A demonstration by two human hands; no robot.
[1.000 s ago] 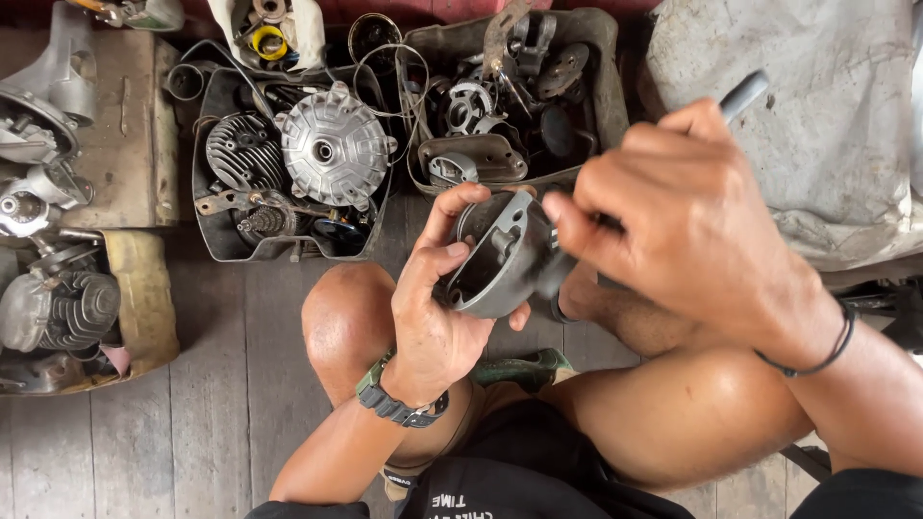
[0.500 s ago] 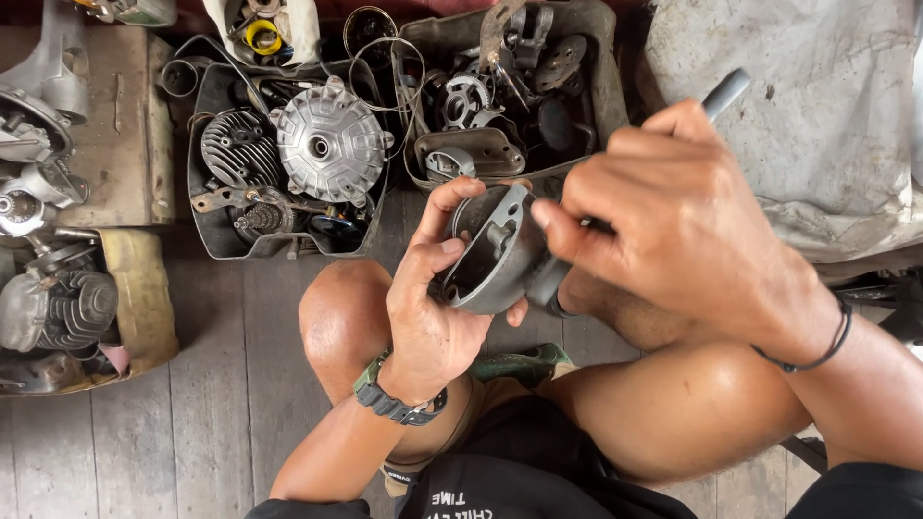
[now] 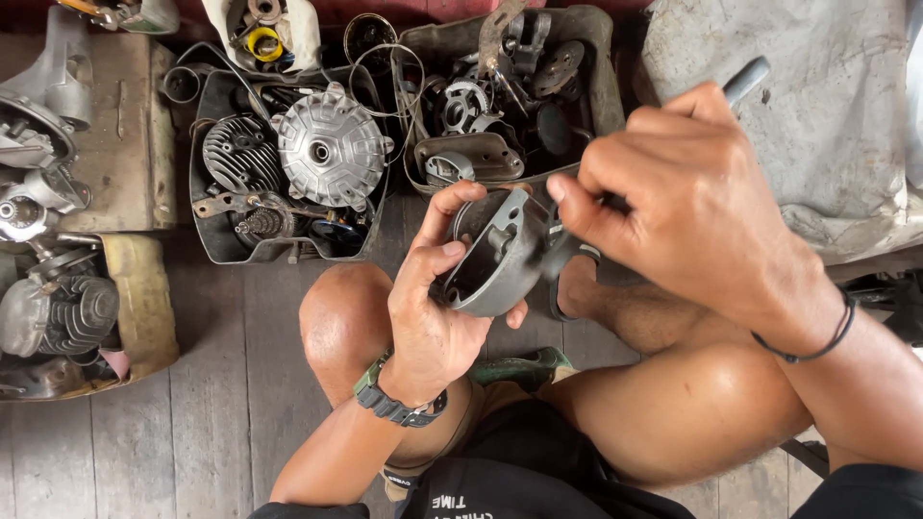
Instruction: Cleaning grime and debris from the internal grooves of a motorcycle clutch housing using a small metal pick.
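My left hand (image 3: 435, 303) grips a grey cast-metal housing (image 3: 490, 255), hollow side turned up and to the left, held above my bent knees. My right hand (image 3: 687, 207) is closed around a tool with a grey handle (image 3: 747, 79) that sticks out past my knuckles toward the upper right. The tool's dark working end (image 3: 562, 255) meets the right side of the housing. A dark watch sits on my left wrist and a thin black band on my right.
On the wooden floor ahead stand two black tubs: one (image 3: 207, 207) with a finned cylinder and a round ribbed hub (image 3: 329, 146), one (image 3: 598, 58) full of small metal parts. Engine pieces (image 3: 53, 308) lie at left. A grey cloth sack (image 3: 836, 125) lies at right.
The housing and both hands have shifted slightly. My right hand has swung the tool handle a little upward and to the right.
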